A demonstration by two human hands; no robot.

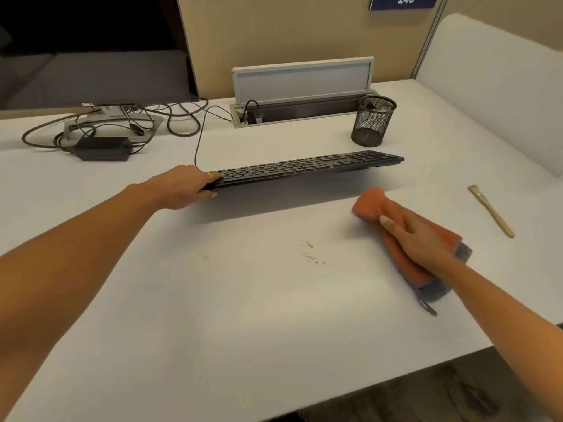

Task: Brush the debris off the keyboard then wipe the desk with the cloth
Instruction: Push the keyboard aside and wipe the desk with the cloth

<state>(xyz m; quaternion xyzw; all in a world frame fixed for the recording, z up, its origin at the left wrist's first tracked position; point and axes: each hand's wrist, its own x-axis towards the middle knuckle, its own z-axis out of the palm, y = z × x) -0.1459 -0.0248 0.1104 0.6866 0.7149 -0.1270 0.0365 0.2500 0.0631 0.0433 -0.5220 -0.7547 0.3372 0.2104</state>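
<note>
Left hand (185,187) grips the left end of the black keyboard (307,167), thumb under the edge and fingers on top. The keyboard is raised off the white desk (243,315), casting a shadow below it. Its cable (198,141) trails back toward the open cable box (304,86).

Right hand (417,239) lies flat on the orange cloth (370,205), fingers straight, pressing it onto the desk to the right of the keyboard's shadow.

A scatter of debris (310,252) sits on the desk between the two arms. The wooden brush (490,210) lies far right, apart from the cloth.

Behind: mesh pen cup (373,120), power adapter (102,147), monitor stand (112,117) among loose wires.
</note>
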